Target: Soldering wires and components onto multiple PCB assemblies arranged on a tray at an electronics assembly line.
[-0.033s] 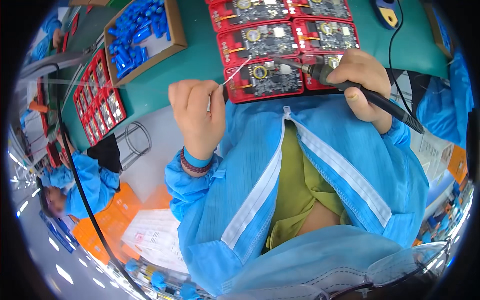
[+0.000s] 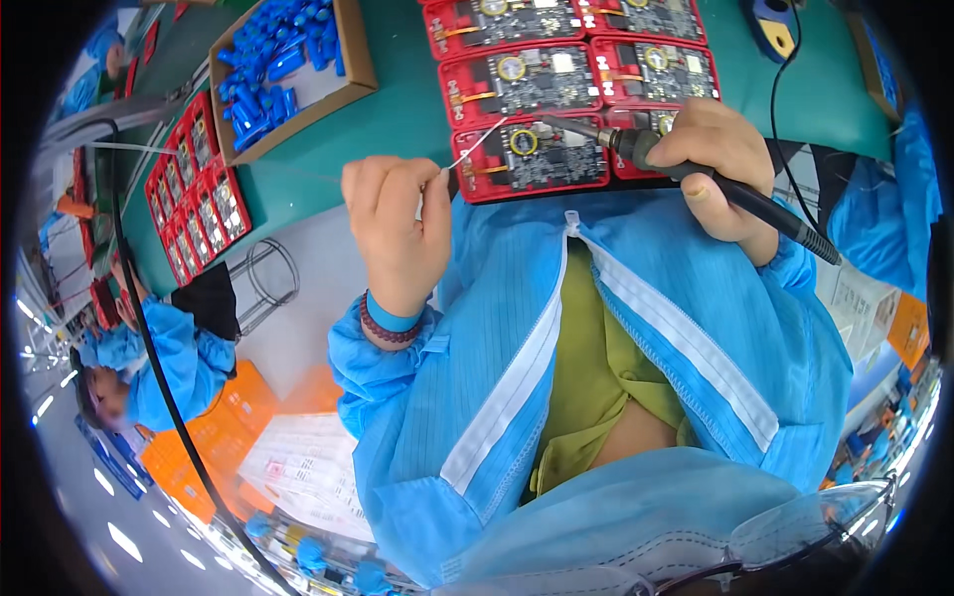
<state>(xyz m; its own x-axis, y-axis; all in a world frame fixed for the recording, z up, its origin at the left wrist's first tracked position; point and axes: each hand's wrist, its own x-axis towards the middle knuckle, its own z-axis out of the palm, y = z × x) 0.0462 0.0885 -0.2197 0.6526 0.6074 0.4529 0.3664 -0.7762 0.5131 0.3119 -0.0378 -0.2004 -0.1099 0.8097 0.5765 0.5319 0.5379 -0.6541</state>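
Note:
My left hand (image 2: 399,223) is closed in a pinch on a thin strand of solder wire (image 2: 475,149). From my fingertips the wire slants up to the far edge of the nearest left circuit board (image 2: 561,159). That board lies in a red tray (image 2: 459,171) and carries a round, yellow-ringed part. My right hand (image 2: 723,169) grips a black soldering iron (image 2: 750,199), its tip pointing left above the same board, close to the wire's end. Whether the tip touches anything I cannot tell. More boards (image 2: 542,77) in red frames lie beyond and to the right.
A cardboard box (image 2: 360,70) of blue cylinders (image 2: 283,65) stands at the far left on the green mat (image 2: 407,60). Left of it lies another red tray of boards (image 2: 199,223). The iron's cord (image 2: 780,109) runs at right. A co-worker in blue (image 2: 179,368) sits at left.
My left hand and the solder wire sit very slightly farther right. The boards and the box also appear shifted a little right in view. My right hand and the iron look almost unmoved.

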